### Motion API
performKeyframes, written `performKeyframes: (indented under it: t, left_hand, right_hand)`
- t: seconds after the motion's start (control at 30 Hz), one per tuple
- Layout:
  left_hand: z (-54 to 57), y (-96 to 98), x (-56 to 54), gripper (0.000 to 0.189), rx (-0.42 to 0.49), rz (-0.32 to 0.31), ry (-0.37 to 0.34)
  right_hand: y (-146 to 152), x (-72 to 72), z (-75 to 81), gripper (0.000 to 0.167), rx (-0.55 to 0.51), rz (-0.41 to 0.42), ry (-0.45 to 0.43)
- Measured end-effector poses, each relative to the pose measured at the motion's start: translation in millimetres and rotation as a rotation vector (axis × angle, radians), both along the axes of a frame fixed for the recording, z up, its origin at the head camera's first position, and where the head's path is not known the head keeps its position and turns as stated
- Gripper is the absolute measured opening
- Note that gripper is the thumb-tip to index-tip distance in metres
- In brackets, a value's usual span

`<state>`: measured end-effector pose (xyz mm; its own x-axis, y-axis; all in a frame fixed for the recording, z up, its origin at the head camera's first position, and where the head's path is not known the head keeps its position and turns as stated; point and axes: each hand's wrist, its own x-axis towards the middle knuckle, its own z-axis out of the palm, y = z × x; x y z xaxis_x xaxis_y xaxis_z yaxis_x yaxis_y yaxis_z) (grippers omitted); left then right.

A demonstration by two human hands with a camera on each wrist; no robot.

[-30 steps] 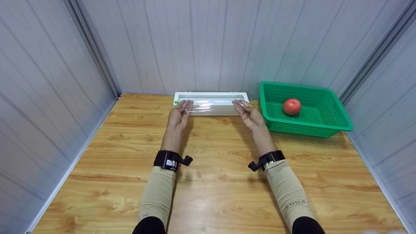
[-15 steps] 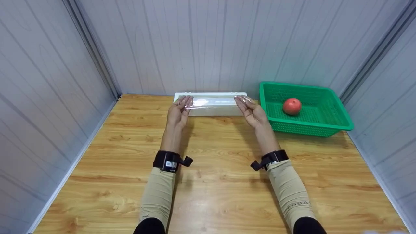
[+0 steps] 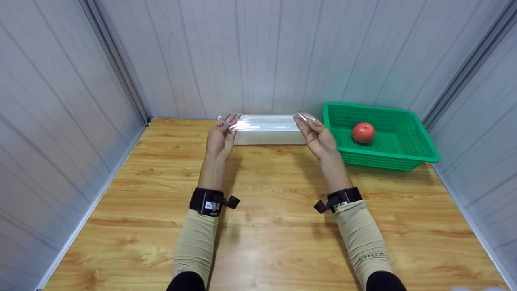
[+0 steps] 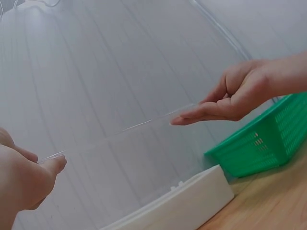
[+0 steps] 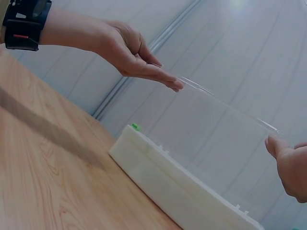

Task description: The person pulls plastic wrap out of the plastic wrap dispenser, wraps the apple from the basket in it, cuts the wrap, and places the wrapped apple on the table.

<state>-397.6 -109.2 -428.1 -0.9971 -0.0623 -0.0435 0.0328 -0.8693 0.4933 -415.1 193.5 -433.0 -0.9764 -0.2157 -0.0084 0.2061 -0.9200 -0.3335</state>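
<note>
A clear sheet of cling film (image 3: 262,122) stretches between both hands, shiny where light catches it. My left hand (image 3: 218,137) pinches its near left corner between thumb and fingers. At the right corner my right hand (image 3: 319,135) pinches the same edge. Below the film stands a long white cling film dispenser (image 3: 270,138) against the back wall. Both wrist views show the film (image 5: 220,120) rising from the dispenser (image 5: 168,177) to the raised hands, its top edge taut. A small green piece (image 5: 135,127) sits at the dispenser's left end.
A green perforated basket (image 3: 379,157) stands at the back right, close to my right hand, with a red tomato-like fruit (image 3: 363,133) in it. Panelled walls (image 3: 258,60) enclose the wooden table (image 3: 266,226) at the back and both sides.
Both hands have risen and moved slightly apart, drawing the film up off the dispenser. The film now covers more of the dispenser's top in the head view. The basket and fruit have stayed put.
</note>
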Motion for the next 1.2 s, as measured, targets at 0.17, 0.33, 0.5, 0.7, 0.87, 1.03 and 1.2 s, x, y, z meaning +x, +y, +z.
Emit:
performKeyframes:
  t: [0.17, 0.33, 0.5, 0.7, 0.87, 1.03, 1.2]
  left_hand:
    - [5.9, -0.5, 5.3, 0.050, 0.018, 0.012, 0.039]
    - [13.2, -1.3, 12.3, 0.049, 0.015, 0.025, 0.058]
    - [21.6, 0.1, 18.1, 0.048, 0.037, 0.046, 0.074]
    - [33.3, 1.9, 26.1, 0.048, 0.056, 0.050, 0.108]
    - [42.1, 2.4, 32.2, 0.048, 0.063, 0.066, 0.122]
    - [49.5, 1.8, 38.1, 0.046, 0.047, 0.078, 0.143]
    - [54.8, 2.0, 45.4, 0.046, 0.010, 0.085, 0.181]
  right_hand:
    - [-1.0, 3.4, 5.5, 0.054, -0.002, -0.010, 0.036]
    - [-2.6, 9.1, 12.7, 0.053, -0.006, -0.012, 0.073]
    - [-2.2, 14.3, 21.0, 0.054, -0.019, -0.003, 0.094]
    - [-0.7, 20.5, 30.1, 0.054, -0.036, -0.007, 0.135]
    - [-2.0, 25.6, 37.1, 0.053, -0.027, -0.018, 0.183]
    - [-5.0, 30.3, 43.0, 0.052, -0.042, -0.039, 0.212]
    - [-6.1, 35.4, 46.8, 0.053, -0.077, -0.034, 0.240]
